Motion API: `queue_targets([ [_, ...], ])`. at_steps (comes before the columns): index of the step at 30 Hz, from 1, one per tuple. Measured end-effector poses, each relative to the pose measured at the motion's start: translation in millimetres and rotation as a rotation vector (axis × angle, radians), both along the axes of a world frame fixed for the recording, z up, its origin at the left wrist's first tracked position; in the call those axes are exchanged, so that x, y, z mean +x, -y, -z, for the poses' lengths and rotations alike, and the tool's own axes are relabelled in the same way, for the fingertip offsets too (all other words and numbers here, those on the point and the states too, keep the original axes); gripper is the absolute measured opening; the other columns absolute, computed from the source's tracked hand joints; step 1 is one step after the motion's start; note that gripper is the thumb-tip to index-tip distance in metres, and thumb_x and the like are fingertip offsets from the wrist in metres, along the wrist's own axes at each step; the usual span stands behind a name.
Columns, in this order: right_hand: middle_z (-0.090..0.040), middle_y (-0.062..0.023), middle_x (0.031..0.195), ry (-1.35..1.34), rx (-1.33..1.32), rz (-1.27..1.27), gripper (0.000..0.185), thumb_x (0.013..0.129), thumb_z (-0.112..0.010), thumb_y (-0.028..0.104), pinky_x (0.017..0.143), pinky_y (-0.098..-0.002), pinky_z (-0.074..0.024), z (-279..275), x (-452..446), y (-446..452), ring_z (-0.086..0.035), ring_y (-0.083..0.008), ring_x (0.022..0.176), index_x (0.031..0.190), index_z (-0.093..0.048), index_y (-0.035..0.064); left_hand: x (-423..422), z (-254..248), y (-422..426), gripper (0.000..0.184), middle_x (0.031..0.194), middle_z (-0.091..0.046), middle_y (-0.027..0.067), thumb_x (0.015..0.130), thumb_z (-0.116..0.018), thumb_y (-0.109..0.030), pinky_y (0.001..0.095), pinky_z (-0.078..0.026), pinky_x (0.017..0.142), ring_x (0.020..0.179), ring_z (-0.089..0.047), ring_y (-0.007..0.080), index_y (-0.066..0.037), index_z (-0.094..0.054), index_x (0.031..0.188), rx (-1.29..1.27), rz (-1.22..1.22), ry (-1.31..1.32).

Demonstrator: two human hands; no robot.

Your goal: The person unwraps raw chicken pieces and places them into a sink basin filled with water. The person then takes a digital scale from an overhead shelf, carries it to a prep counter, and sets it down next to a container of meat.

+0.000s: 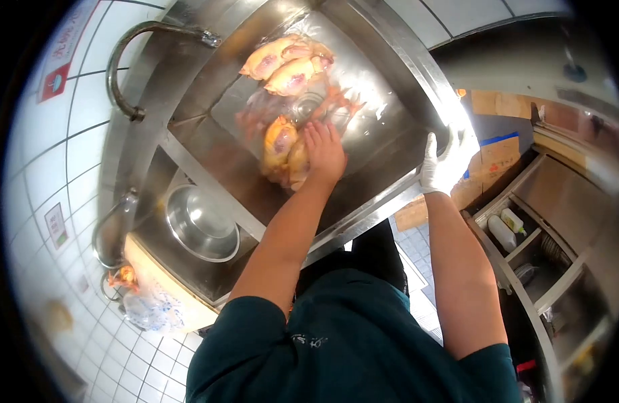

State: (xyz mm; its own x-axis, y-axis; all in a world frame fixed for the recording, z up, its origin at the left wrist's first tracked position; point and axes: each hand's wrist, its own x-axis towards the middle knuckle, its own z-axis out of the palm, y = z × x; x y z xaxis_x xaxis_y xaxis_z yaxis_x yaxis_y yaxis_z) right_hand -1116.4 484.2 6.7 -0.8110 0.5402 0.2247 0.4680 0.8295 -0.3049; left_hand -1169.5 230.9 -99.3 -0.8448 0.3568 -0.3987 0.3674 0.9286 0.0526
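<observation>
My bare left hand (325, 153) reaches into the sink (383, 164) and lies against a plucked whole chicken (280, 142), fingers stretched out and close together. That bird has yellow skin and sits low in the basin, partly under water. Further back in the sink are two pale yellow chicken pieces or birds (293, 75), side by side. Reddish chicken feet (341, 104) show in the water near a round drain. My right hand (446, 161), in a white glove, rests at the sink's right rim with its thumb apart; glare blurs its fingertips.
A steel bowl (202, 223) sits in the smaller basin at left. Curved metal taps (114, 77) stand along the tiled wall. A wooden board (158, 272) and plastic bag (151, 310) are at lower left. On the right are cardboard (496, 164) and a shelf unit with bottles (503, 233).
</observation>
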Motion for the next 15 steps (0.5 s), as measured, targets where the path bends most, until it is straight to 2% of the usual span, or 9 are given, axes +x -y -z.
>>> queue_targets([
  [2, -0.048, -0.0251, 0.147, -0.006, 0.015, -0.014, 0.053, 0.086, -0.079, 0.028, 0.115, -0.0538, -0.0365, -1.0, -1.4, -0.6, -0.041, -0.0435, 0.138, 0.133, -0.063, 0.0085, -9.9, 31.8, -15.5, 0.084, 0.156, -0.033, 0.038, 0.095, -0.065, -0.042, 0.0661, -0.021, 0.12, 0.148, -0.027, 0.0564, 0.004, -0.032, 0.157, -0.238, -0.035, -0.035],
  [5, -0.048, -0.0248, 0.146, -0.019, -0.011, -0.01, 0.053, 0.085, -0.079, 0.028, 0.114, -0.0536, -0.0373, -1.4, -2.4, -1.1, -0.042, -0.0434, 0.137, 0.131, -0.064, 0.0083, -24.7, 73.8, -15.3, 0.082, 0.154, -0.033, 0.0403, 0.098, -0.058, -0.039, 0.0704, -0.022, 0.117, 0.145, -0.027, 0.0606, 0.003, -0.025, 0.16, -0.372, -0.082, -0.016],
  [7, -0.048, -0.0247, 0.146, 0.017, -0.01, -0.008, 0.053, 0.084, -0.08, 0.027, 0.113, -0.0532, -0.0377, -3.5, -4.0, -2.6, -0.042, -0.0429, 0.136, 0.131, -0.064, 0.0078, -34.2, 79.3, -17.1, 0.084, 0.154, -0.031, 0.0416, 0.099, -0.057, -0.035, 0.0719, -0.026, 0.113, 0.143, -0.03, 0.0607, 0.001, -0.017, 0.162, -0.387, -0.105, 0.008],
  [8, -0.049, -0.0246, 0.145, 0.034, -0.009, -0.004, 0.053, 0.084, -0.08, 0.027, 0.113, -0.053, -0.038, -5.2, -4.5, -2.8, -0.042, -0.0427, 0.135, 0.131, -0.064, 0.0076, -36.7, 80.6, -18.8, 0.085, 0.154, -0.031, 0.0422, 0.099, -0.057, -0.033, 0.0727, -0.027, 0.111, 0.142, -0.032, 0.0607, 0.001, -0.013, 0.163, -0.394, -0.114, 0.019],
  [11, -0.048, -0.0242, 0.146, 0.009, -0.075, 0.009, 0.054, 0.083, -0.081, 0.026, 0.113, -0.0526, -0.0378, -9.3, -7.0, -2.2, -0.043, -0.0418, 0.135, 0.13, -0.065, 0.0074, -67.7, 21.5, -40.2, 0.093, 0.155, -0.028, 0.0448, 0.097, -0.06, -0.032, 0.0711, -0.032, 0.108, 0.139, -0.036, 0.0622, 0.0, -0.004, 0.164, -0.349, -0.259, 0.34],
  [14, -0.049, -0.0231, 0.145, 0.033, -0.083, 0.018, 0.055, 0.081, -0.082, 0.026, 0.113, -0.052, -0.0378, -13.0, -7.2, -3.1, -0.043, -0.0411, 0.134, 0.13, -0.066, 0.0079, -70.7, 23.6, -35.7, 0.1, 0.157, -0.028, 0.0421, 0.092, -0.065, -0.032, 0.0696, -0.036, 0.105, 0.137, -0.041, 0.0583, 0.0, -0.003, 0.164, -0.26, -0.293, 0.345],
  [15, -0.05, -0.0228, 0.144, 0.034, -0.092, 0.021, 0.055, 0.081, -0.082, 0.026, 0.113, -0.052, -0.0378, -13.6, -8.6, -3.3, -0.043, -0.0411, 0.134, 0.13, -0.065, 0.008, -72.2, 21.2, -34.3, 0.098, 0.155, -0.034, 0.0394, 0.09, -0.066, -0.03, 0.0664, -0.038, 0.105, 0.134, -0.045, 0.0545, 0.0, -0.008, 0.163, -0.242, -0.263, 0.333],
])
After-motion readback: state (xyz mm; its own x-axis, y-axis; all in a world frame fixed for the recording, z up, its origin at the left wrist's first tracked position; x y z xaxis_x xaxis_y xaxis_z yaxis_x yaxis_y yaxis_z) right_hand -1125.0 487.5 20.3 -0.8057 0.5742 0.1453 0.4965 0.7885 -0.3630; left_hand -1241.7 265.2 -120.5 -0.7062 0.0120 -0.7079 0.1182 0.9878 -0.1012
